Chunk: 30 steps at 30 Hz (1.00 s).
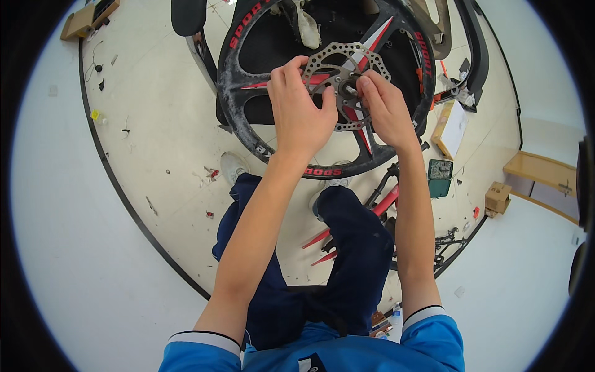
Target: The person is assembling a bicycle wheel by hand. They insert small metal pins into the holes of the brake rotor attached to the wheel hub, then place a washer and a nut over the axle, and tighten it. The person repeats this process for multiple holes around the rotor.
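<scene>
A black bicycle wheel [227, 102] with wide spokes in red and white lies flat before me on a black chair seat [257, 49]. At its hub sits a silver disc brake rotor [339, 48] with a perforated rim. My left hand [300, 115] grips the rotor's left edge, fingers on the far side and thumb toward the hub. Beside the metal axle end [351, 91], my right hand [385, 111] pinches with thumb and forefinger. Whatever lies between those right fingertips is hidden.
Chair armrests [189, 15] flank the wheel. Below right lies a red and black bicycle frame [387, 201], partly behind my right arm. A dark green case [440, 178], a white-topped box [452, 130] and a cardboard box [498, 197] stand on the right. Small scraps litter the tiled floor.
</scene>
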### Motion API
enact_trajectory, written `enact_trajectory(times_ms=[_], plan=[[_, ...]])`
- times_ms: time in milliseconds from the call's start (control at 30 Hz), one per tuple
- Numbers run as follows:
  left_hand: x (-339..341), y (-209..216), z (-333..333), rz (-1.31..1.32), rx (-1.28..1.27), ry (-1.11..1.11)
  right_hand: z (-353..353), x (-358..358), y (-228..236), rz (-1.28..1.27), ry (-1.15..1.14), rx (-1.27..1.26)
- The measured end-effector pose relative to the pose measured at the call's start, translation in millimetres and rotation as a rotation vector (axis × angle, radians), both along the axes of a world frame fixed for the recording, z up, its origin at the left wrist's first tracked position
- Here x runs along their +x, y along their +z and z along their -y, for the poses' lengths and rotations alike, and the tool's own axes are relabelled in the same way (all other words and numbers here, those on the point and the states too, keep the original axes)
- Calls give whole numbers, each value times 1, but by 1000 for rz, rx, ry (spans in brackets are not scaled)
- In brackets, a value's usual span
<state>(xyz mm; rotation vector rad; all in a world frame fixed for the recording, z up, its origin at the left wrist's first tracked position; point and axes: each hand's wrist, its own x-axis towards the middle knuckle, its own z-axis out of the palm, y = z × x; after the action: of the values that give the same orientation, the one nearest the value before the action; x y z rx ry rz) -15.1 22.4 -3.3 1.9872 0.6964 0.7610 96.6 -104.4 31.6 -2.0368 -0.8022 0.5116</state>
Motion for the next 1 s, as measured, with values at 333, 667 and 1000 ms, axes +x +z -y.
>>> enact_trajectory(times_ms=[333, 667, 1000], plan=[[3, -2, 2, -15, -63, -13, -1, 7, 18, 82, 129, -165], [6, -7, 7, 54, -61, -38, 0, 22, 31, 226, 251, -291], [0, -5, 3, 17, -68, -23, -41, 63, 78, 474, 737, -637]])
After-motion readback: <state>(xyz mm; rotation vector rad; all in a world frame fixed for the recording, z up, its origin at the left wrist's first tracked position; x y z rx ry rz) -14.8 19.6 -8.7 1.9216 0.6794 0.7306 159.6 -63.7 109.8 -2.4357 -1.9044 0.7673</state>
